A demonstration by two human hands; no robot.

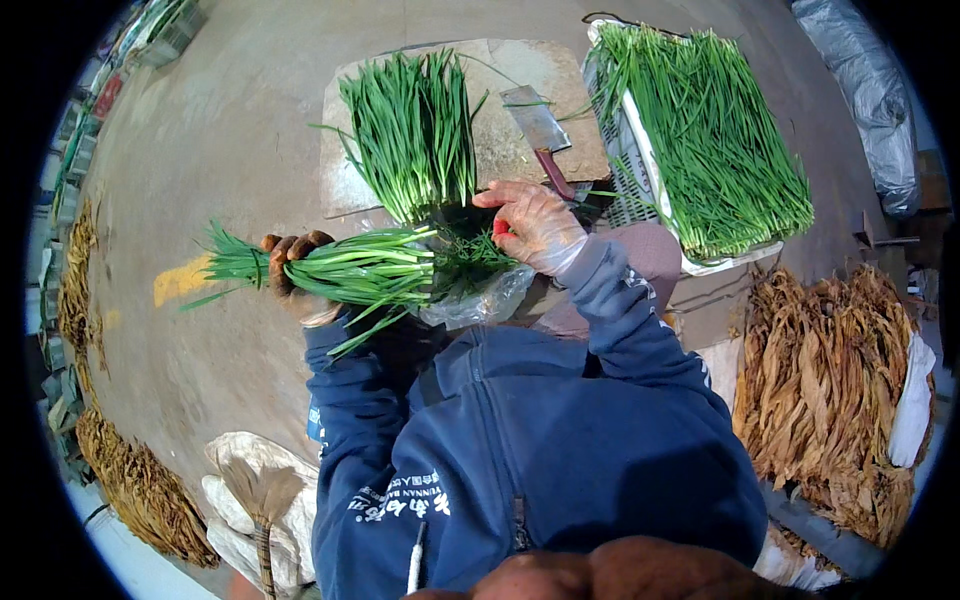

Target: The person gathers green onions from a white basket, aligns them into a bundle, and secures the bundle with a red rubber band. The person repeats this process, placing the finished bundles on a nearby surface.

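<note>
My left hand (292,270) is wrapped around a bunch of garlic chives (367,262), its pale cut ends facing right and its green tips out to the left. My right hand (536,225) hovers just right of the pale ends, fingers bent and apart, with nothing visible in them. Something red covers one of its fingertips. Beyond both hands, a larger pile of chives (412,135) lies on a worn flat board (345,176). A cleaver (536,116) with a dark red handle rests beside that pile. Loose green trimmings (472,259) and clear plastic (491,300) are below my hands.
A white plastic crate (646,146) full of chives (697,142) stands at the right. Dried brown leaves (817,382) are heaped at the lower right, more (142,487) at the lower left. A straw broom (262,495) lies on white sacking (225,517). A wrapped silver bundle (862,97) sits far right.
</note>
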